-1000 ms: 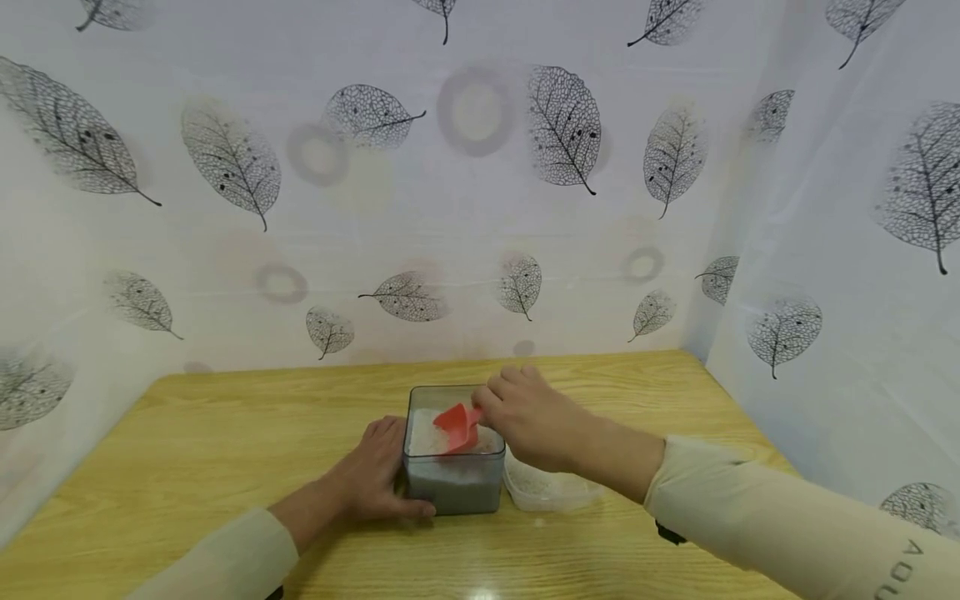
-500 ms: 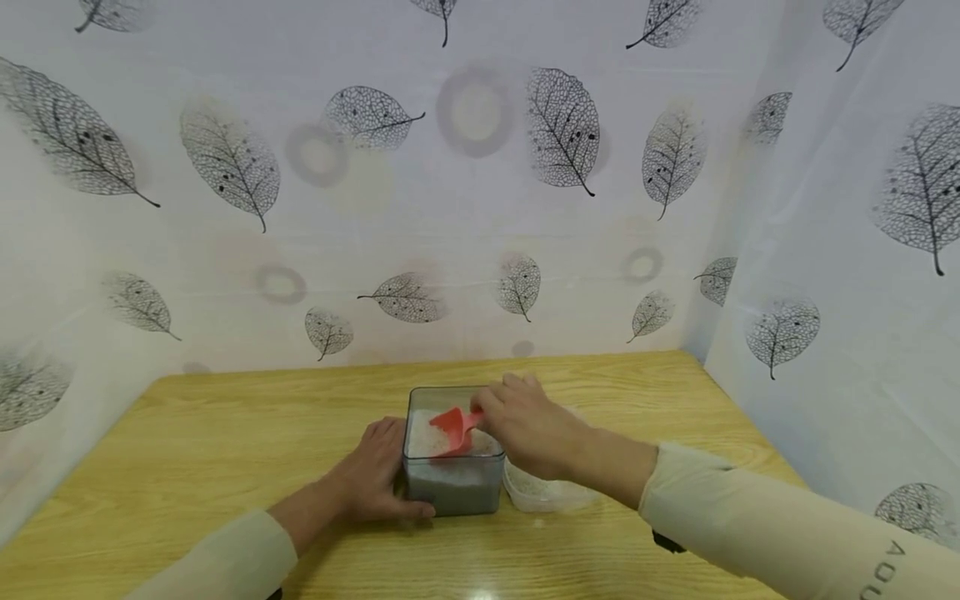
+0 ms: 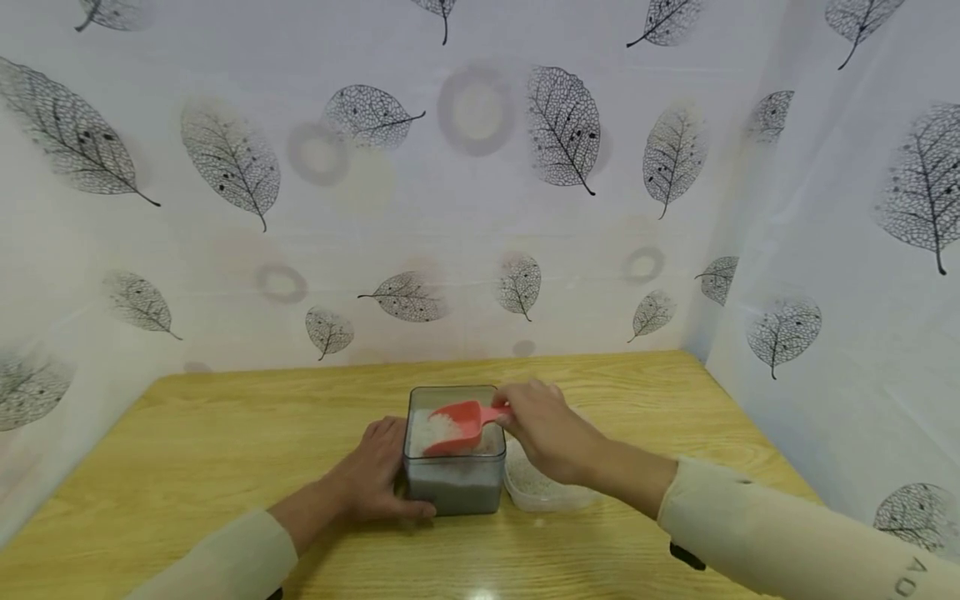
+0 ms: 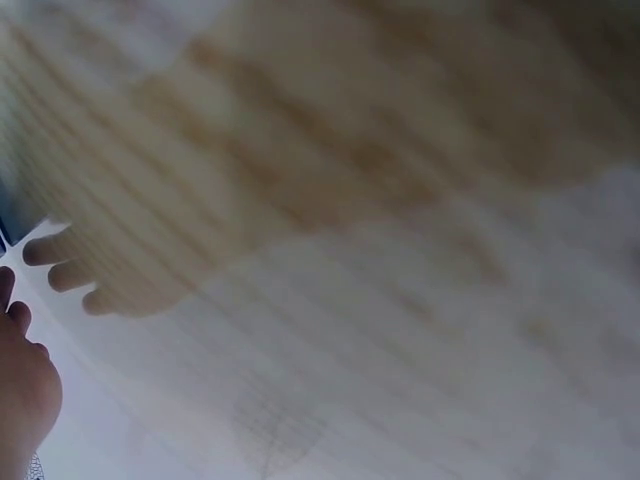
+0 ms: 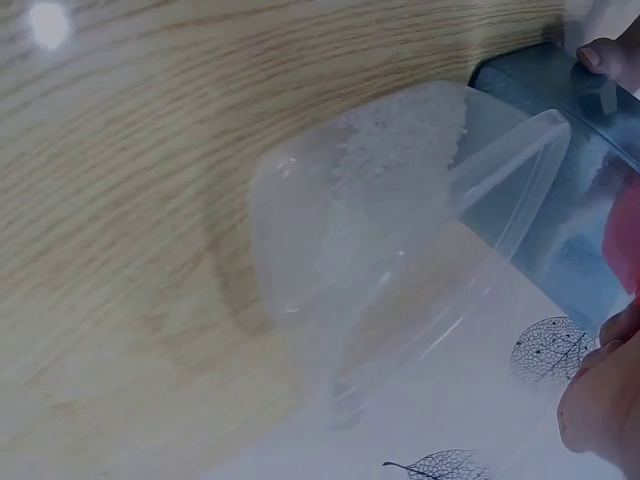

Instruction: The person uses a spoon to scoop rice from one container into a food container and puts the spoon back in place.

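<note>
I seem to be mid-scoop: my right hand point(image 3: 551, 433) pinches the red scoop point(image 3: 470, 417) by its handle, the bowl left of my fingers, carrying rice point(image 3: 437, 432) inside the grey bin point(image 3: 457, 498). My left hand point(image 3: 375, 473) grips the bin's left side, thumb in front. Next calls for a level lift, I judge.

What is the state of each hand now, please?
Left hand: open, resting against the box, thumb at its front.
Right hand: closed, holding the scoop by its handle.
</note>
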Motion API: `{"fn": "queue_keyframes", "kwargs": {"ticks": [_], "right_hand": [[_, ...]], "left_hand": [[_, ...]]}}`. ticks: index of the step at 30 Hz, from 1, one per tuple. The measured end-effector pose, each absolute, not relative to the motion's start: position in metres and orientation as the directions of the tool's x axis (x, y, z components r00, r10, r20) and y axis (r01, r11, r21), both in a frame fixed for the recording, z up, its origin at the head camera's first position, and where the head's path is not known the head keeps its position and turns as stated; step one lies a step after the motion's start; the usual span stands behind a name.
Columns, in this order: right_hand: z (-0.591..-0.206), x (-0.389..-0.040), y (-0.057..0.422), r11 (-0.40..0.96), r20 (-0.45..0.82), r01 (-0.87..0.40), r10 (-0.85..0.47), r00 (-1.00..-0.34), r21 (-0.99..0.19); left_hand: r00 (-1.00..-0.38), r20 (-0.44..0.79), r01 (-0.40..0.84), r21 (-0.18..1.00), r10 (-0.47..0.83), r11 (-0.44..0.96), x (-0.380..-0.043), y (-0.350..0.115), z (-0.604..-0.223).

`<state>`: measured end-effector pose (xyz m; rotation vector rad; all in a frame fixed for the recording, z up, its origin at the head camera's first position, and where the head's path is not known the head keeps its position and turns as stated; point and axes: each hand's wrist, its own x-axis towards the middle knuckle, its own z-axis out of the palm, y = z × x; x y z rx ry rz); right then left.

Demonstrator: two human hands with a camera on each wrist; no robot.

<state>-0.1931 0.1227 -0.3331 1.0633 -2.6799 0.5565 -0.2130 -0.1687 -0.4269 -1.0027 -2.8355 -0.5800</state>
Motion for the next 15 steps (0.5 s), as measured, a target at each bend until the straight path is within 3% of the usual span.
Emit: {"fn": "queue_keyframes", "kwargs": {"ticks": [15], "right_hand": [[-0.331,-0.198,0.142,0.638,0.459,-0.703,-0.545,-0.701,-0.315]], "left_hand": [[-0.763,0.241,0.646,0.306,0.599,0.7,-0.214,-0.169,-0.429]]}}
